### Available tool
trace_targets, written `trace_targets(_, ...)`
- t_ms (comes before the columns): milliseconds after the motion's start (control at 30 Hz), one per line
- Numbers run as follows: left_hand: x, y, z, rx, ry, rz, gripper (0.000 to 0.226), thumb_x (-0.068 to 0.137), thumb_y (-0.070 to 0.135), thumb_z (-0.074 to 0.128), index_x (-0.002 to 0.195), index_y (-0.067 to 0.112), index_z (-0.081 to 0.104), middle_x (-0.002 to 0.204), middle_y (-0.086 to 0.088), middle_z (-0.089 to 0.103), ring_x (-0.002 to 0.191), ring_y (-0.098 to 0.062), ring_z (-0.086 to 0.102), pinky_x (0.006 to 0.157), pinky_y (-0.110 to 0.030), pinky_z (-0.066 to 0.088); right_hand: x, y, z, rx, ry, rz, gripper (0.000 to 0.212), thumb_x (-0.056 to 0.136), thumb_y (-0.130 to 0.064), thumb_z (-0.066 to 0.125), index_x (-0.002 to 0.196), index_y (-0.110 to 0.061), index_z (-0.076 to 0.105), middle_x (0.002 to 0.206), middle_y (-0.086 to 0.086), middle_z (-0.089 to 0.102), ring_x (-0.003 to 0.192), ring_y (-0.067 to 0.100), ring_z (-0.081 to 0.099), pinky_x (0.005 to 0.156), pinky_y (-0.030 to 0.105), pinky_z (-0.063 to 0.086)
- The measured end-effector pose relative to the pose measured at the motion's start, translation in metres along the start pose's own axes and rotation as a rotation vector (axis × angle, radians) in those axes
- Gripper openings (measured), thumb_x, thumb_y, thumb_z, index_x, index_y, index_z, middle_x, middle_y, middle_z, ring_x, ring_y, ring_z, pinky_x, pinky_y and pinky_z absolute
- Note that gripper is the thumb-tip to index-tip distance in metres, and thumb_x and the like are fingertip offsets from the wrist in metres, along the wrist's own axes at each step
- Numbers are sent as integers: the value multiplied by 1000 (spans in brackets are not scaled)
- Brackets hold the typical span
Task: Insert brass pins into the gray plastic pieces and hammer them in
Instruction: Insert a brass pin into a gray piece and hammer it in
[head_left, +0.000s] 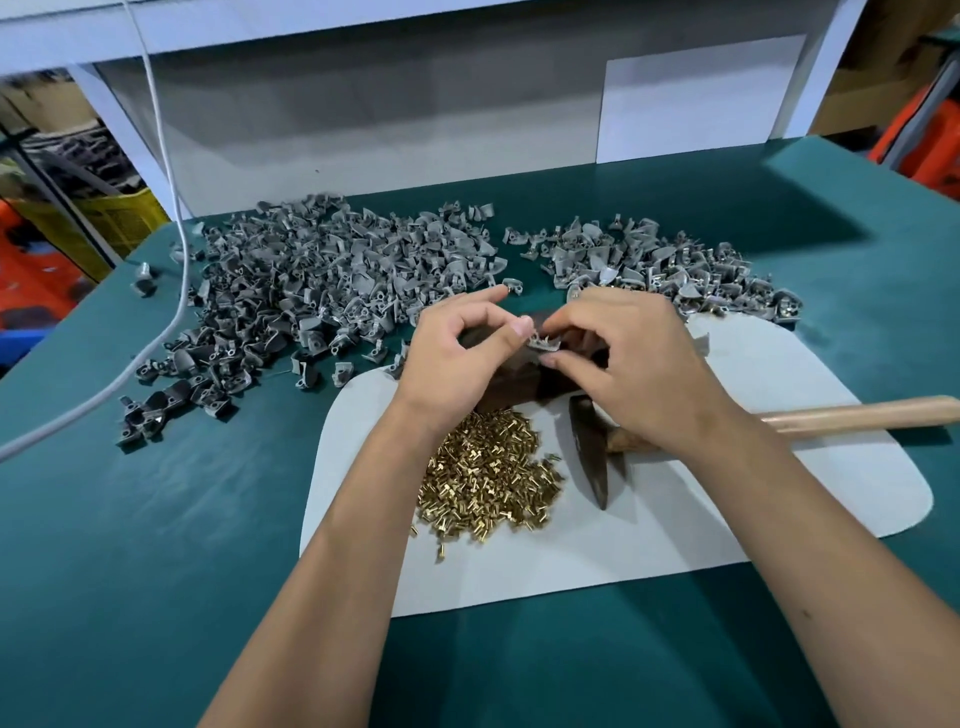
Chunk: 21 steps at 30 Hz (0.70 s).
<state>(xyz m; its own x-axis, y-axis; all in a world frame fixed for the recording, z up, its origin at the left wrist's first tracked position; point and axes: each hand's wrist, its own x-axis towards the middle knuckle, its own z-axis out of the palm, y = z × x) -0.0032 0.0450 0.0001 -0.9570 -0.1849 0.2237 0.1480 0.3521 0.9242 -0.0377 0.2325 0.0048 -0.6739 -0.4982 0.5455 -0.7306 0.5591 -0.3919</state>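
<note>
Both hands meet over the dark block (511, 382): left hand (457, 358) and right hand (623, 358) pinch one gray plastic piece (543, 342), perhaps seating a pin. Brass pins (488, 473) lie just nearer than the block, hammer (592, 452) beside them.

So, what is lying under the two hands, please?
A dark block stands on the white mat. Left hand and right hand pinch a gray plastic piece over it. The block's top is mostly covered.

My hands cover most of the dark block (511, 382); the hammer (597, 457) handle runs off the right edge, partly under my right wrist.
</note>
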Motion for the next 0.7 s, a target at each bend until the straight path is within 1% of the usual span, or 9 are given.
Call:
trace_targets(67,2,-2,0,20,92,-15,15,94,19,72,85,10,78,123,2,69,118,-10,62,109,-41,46,-2,2,-1,-23,52,69,21,84,-35,81,97,-19,76,87,-6,69,79,13,62,76,38,56)
trace_targets(167,4,-8,-7,270,278,42,16,96,23,70,84,15,76,96,5,72,88,-4,60,83,-8,45,-3,11,-1,-91,146,263,22,82,-38,83,97,-22,77,81,-6,71,74,13,64,74,35,59)
trace_targets(233,6,-14,-18,439,392,13,10,95,27,71,88,22,76,90,6,72,80,-7,58,83,-14,46,-2,17,-1,-120,232,432,25,84,-33,83,105,-22,76,79,-5,73,74,17,68,79,34,60)
trace_targets(300,7,-20,-27,545,472,-89,8,92,27,72,84,29,70,91,6,70,79,-17,62,95,-39,52,-2,21,-4,-152,299,541,33,86,-27,80,117,-22,71,81,-4,74,81,21,71,86,34,58)
trace_targets(367,8,-25,-38,665,523,-210,5,87,24,69,86,28,70,96,-4,72,97,-30,60,99,-42,45,-2,20,-7,-150,328,552,40,87,-21,78,125,-19,65,84,-4,73,84,21,71,90,35,56)
trace_targets(467,6,-30,-54,790,510,-317,18,78,20,63,92,26,73,96,-8,70,108,-36,54,86,-37,39,-4,6,-7,-94,310,449,35,87,-16,76,121,-17,66,85,-5,71,80,17,68,85,38,59)
trace_targets(533,4,-32,-63,799,464,-368,20,73,16,64,90,21,73,93,-8,70,104,-35,59,83,-37,51,-6,-11,-1,-36,231,307,29,88,-17,77,115,-17,69,88,-5,72,78,13,66,81,36,60)
trace_targets(600,3,-32,-68,778,434,-401,12,72,9,68,84,13,71,82,-9,70,92,-33,64,74,-42,59,-8,-30,6,15,87,114,23,88,-18,76,111,-16,72,95,-4,72,84,12,65,83,35,59)
trace_targets(700,3,-31,-72,738,428,-410,13,72,2,69,79,13,72,77,-7,70,82,-29,65,69,-39,59,-14,-56,20,43,-185,-172,16,93,-24,72,107,-16,73,98,-5,71,91,11,62,87,32,56)
